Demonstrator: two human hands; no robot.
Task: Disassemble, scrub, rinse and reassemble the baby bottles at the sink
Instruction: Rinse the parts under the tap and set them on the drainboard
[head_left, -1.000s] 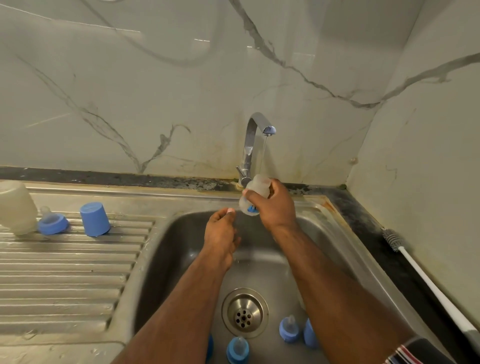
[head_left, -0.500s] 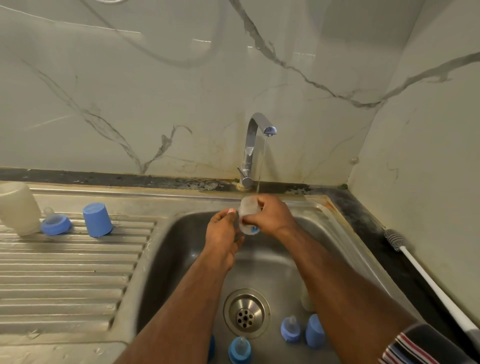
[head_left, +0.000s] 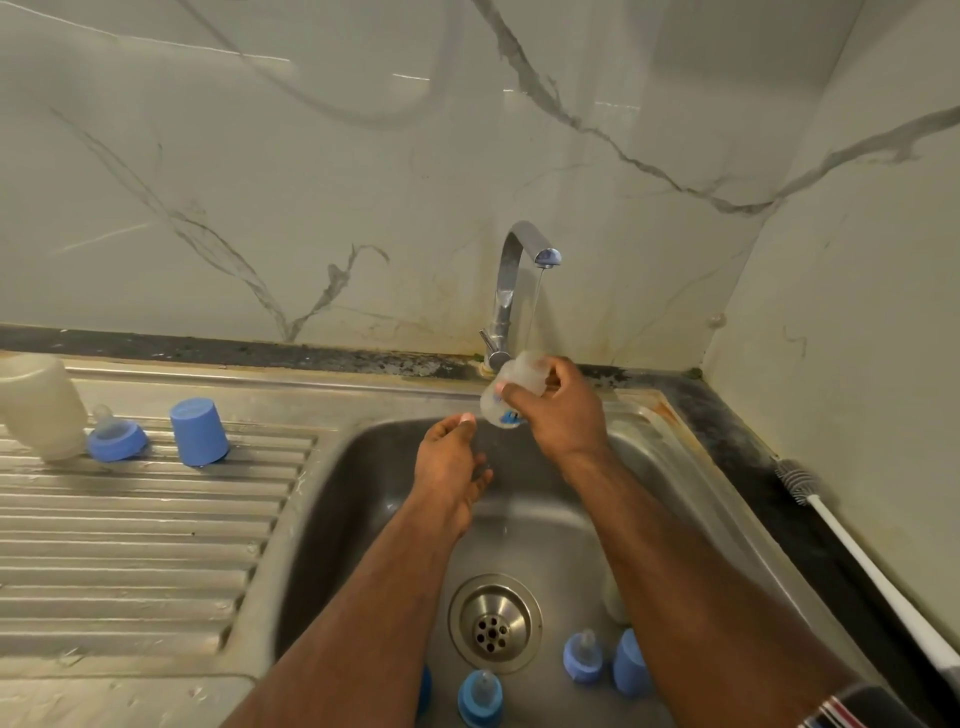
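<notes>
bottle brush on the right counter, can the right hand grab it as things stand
Probably not yet: the right hand grips a bottle under the tap. The brush lies unblocked on the counter, so it must free itself first.

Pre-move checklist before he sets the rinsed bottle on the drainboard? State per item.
1. Right hand grips the bottle: ok.
2. Tap running: ok, thin stream.
3. Bottle emptied: cannot tell, though water drips from it.
4. Left hand free: ok, holds nothing.
5. Space on the drainboard beside the blue cap: ok.
6. Remaining parts in the sink rinsed: cannot tell.
</notes>
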